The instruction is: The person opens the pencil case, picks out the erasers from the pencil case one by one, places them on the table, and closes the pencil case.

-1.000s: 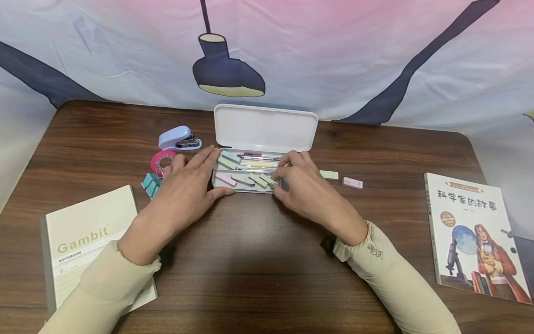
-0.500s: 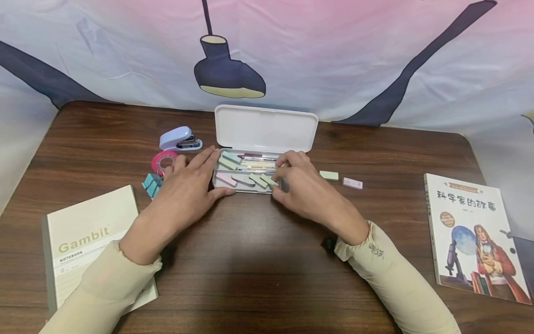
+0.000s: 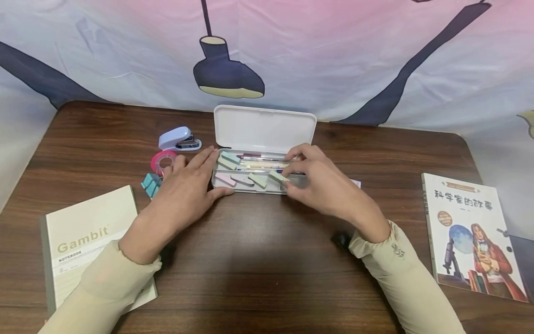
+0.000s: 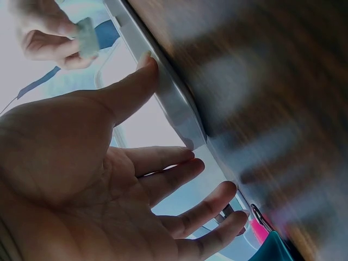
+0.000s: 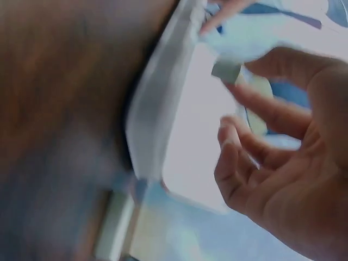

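Observation:
A white pencil case [image 3: 269, 188] stands with its lid raised; pens [image 3: 258, 164] and several pastel erasers [image 3: 225, 179] lie inside. My right hand [image 3: 323, 181] pinches a pale green eraser [image 3: 277, 177] between thumb and fingertips over the case's front compartment. In the right wrist view, that eraser [image 5: 226, 70] is held at the fingertips above the case's edge. My left hand [image 3: 183, 188] rests with extended fingers at the case's left end, its thumb by the front edge. The left wrist view shows that thumb [image 4: 136, 87] against the case wall [image 4: 176, 103].
Left of the case are a light blue stapler [image 3: 179, 138], a pink tape roll [image 3: 162, 162] and teal binder clips [image 3: 151, 184]. A notebook [image 3: 89, 218] lies front left, a book [image 3: 471, 232] right. Beyond my right hand, a pink eraser [image 3: 356, 183] is partly hidden.
My right hand has shifted right with the pinched green eraser, which came away from the green one beside it. The hand now covers the green eraser on the table. My left hand stays put.

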The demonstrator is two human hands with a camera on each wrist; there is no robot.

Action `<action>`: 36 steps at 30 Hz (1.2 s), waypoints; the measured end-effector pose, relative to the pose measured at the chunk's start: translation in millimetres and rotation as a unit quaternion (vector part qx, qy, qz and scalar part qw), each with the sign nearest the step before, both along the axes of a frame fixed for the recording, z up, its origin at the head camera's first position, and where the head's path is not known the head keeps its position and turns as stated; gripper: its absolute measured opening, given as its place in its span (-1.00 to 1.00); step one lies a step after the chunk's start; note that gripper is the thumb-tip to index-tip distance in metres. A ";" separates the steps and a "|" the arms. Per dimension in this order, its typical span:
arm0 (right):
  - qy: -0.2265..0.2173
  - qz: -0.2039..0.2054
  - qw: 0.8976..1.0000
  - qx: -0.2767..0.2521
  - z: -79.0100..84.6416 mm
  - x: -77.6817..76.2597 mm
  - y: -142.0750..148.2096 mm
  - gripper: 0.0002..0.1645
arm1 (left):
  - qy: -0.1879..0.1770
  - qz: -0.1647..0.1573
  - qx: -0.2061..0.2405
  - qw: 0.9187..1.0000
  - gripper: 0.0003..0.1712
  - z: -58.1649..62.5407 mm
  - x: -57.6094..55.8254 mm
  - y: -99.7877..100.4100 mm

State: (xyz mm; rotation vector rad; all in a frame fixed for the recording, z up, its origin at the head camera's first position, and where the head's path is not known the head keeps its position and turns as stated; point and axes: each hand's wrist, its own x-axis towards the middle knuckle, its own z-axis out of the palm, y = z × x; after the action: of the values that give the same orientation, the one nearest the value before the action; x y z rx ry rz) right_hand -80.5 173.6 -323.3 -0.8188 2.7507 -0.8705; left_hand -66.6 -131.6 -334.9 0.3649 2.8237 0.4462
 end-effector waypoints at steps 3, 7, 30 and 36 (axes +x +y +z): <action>0.000 0.004 1.000 -0.005 7.4 0.0 12.5 -0.80 | 0.001 0.001 0.001 1.000 0.10 0.1 0.6 0.0; -0.002 -0.004 1.000 0.001 17.0 -0.2 26.1 -0.79 | 0.004 0.002 0.004 1.000 0.09 0.2 0.9 0.2; 0.041 -0.041 0.990 0.130 0.4 13.0 73.7 -0.77 | -0.002 0.003 0.002 1.000 0.11 0.5 0.7 0.1; 0.060 -0.036 0.988 0.138 -6.5 13.4 80.0 -0.79 | -0.002 0.004 0.002 1.000 0.11 0.8 0.9 -0.3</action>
State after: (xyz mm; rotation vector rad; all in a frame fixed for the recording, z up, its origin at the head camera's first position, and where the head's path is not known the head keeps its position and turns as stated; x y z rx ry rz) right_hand -67.1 253.6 -329.8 -0.7447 2.9295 -0.4464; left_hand -65.7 -131.9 -334.1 0.3546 2.8217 0.4529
